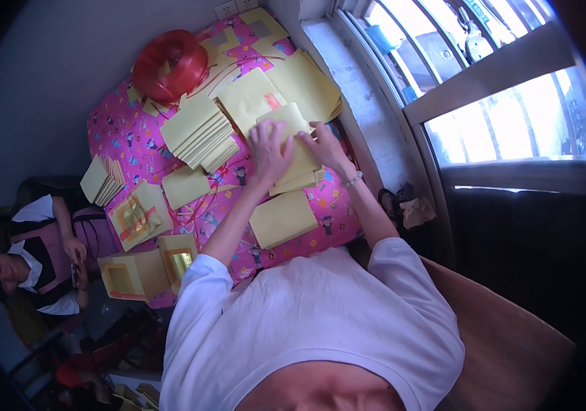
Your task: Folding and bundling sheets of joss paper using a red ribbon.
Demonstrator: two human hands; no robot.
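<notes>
Near the middle of the table lies a folded pale-yellow paper sheet [283, 118] on top of other yellow paper. My left hand [270, 151] rests flat on its left part, fingers spread. At the sheet's right edge is my right hand [325, 145], a bracelet on its wrist; its thumb and forefinger are apart and touch the paper. Beneath and nearer to me, more yellow pieces [296, 183] stick out. A larger yellow sheet [248, 99] with an orange-red mark lies just beyond. Closer to my body is a flat yellow piece [283, 219].
Stacked folded yellow papers [197, 133] stand left of my hands. A red roll of plastic strapping [170, 66] sits at the far left of the pink patterned tablecloth [125, 137]. Yellow paper boxes [133, 274] stand at the left edge, beside a seated person [50, 243]. A barred window [471, 82] is at right.
</notes>
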